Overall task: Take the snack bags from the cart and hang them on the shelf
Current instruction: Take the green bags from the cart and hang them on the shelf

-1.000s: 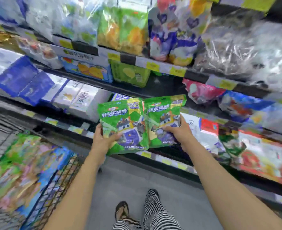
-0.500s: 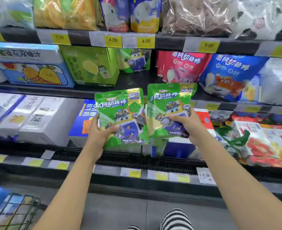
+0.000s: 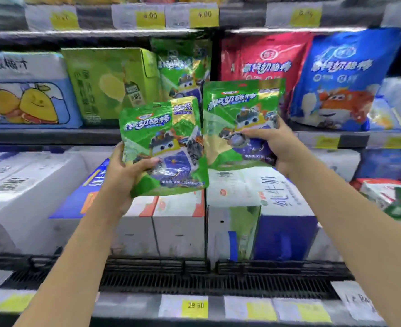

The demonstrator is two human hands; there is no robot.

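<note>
I hold two green snack bags with a cartoon robot print in front of the shelf. My left hand [image 3: 126, 172] grips the lower left corner of the left green bag [image 3: 164, 138]. My right hand [image 3: 273, 147] grips the right green bag [image 3: 239, 107] at its lower right, a little higher than the other. Behind them a matching green bag [image 3: 183, 64] hangs on the middle shelf level. The cart is out of view.
A red bag [image 3: 260, 57] and a blue bag [image 3: 343, 76] hang to the right of the green one. A green carton [image 3: 107, 83] and a blue-white juice box [image 3: 25, 90] stand to the left. White milk cartons [image 3: 178, 223] fill the level below. Price tags [image 3: 194, 308] line the shelf edges.
The view has risen and closed in on the shelf, and the cart has dropped out of sight. Both hands have lifted the green bags up toward the hanging green bag, the right one higher.
</note>
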